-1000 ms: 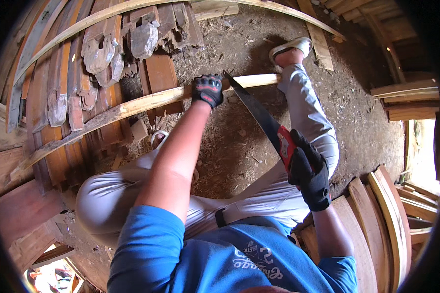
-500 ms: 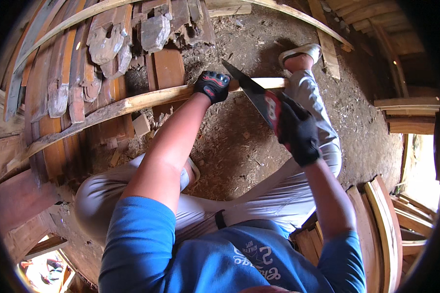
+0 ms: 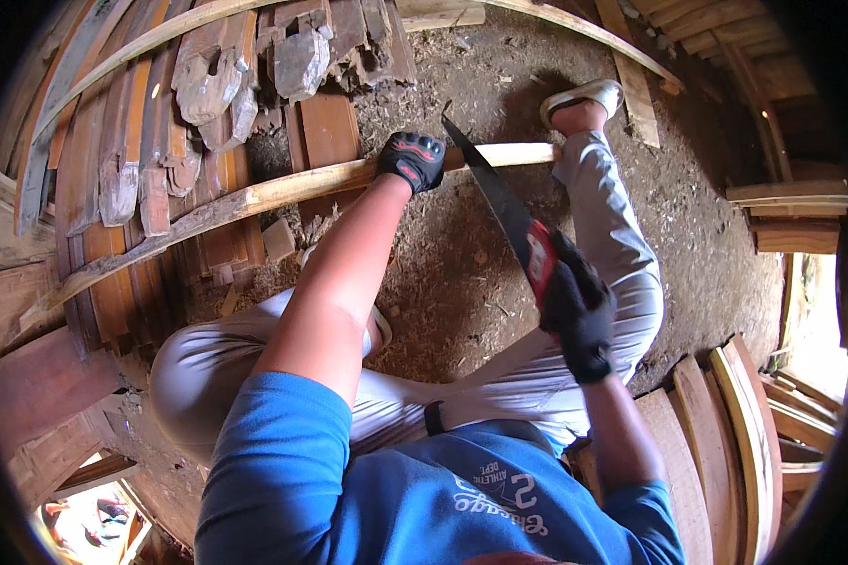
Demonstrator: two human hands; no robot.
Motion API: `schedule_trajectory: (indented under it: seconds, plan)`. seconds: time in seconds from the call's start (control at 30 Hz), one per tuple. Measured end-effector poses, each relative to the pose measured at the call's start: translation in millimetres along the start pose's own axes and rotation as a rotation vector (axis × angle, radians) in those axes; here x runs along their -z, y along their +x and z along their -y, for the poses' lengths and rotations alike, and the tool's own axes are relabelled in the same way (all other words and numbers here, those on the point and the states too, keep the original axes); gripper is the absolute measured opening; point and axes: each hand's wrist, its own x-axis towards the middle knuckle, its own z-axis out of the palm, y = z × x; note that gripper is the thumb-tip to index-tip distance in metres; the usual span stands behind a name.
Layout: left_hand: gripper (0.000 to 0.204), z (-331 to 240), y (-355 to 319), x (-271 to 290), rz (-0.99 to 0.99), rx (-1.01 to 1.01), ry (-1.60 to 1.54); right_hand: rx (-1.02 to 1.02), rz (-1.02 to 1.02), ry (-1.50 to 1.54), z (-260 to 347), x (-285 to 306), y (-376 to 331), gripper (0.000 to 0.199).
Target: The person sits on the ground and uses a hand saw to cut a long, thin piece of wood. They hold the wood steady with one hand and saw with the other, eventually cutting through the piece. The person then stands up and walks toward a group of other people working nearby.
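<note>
My left hand (image 3: pixel 412 161), in a black glove with red marks, is wrapped round a long pale wooden strip (image 3: pixel 297 188). The strip runs from the lower left across to my outstretched foot. In my black-gloved right hand (image 3: pixel 579 315) is the red handle of a handsaw (image 3: pixel 501 202). Its dark blade slants up and to the left, crossing the strip just right of my left hand, with the tip beyond the strip's far side. Whether the teeth bite into the wood cannot be made out.
Weathered boards with broken ends (image 3: pixel 207 85) are stacked at the upper left. My shoe (image 3: pixel 584 99) rests near the strip's right end. Wood chips cover the dirt floor (image 3: pixel 461 273). Curved planks (image 3: pixel 749 443) stand at the lower right, and more timber (image 3: pixel 791 207) lies at the right.
My right hand has drawn the saw back toward my body, down and slightly right. My left hand keeps its hold on the strip, almost unmoved.
</note>
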Motion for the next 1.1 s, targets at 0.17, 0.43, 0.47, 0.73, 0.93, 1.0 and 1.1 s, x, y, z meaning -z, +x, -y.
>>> schedule_trajectory:
  seconds: [0.17,0.43,0.47,0.73,0.93,1.0,1.1]
  plan:
    - [0.029,-0.9,-1.2,0.6,0.024,-0.002,-0.003,-0.111,0.087,0.006,45.7,50.3,-27.4,0.044]
    - [0.030,-7.0,-1.6,-3.9,0.017,0.016,-0.147,0.230,-0.057,-0.182,1.5,-52.7,135.7,0.037]
    - [0.030,-11.3,2.3,1.4,0.049,0.028,-0.175,0.242,-0.095,-0.080,-0.3,-69.0,135.7,0.036]
    - [0.030,3.2,-2.2,-4.6,0.042,0.000,-0.021,-0.005,0.056,0.276,-27.7,-54.7,49.6,0.044]
    - [0.031,-5.2,-0.3,6.3,0.094,0.030,-0.019,0.009,-0.024,-0.010,-1.7,22.9,-75.2,0.048]
    - [0.030,-9.5,1.4,9.1,0.101,0.013,-0.029,0.080,-0.046,-0.069,-3.5,28.3,-80.5,0.048]
    - [0.030,-3.6,-3.3,4.0,0.044,0.005,-0.004,0.072,-0.017,-0.097,1.7,17.6,-53.9,0.048]
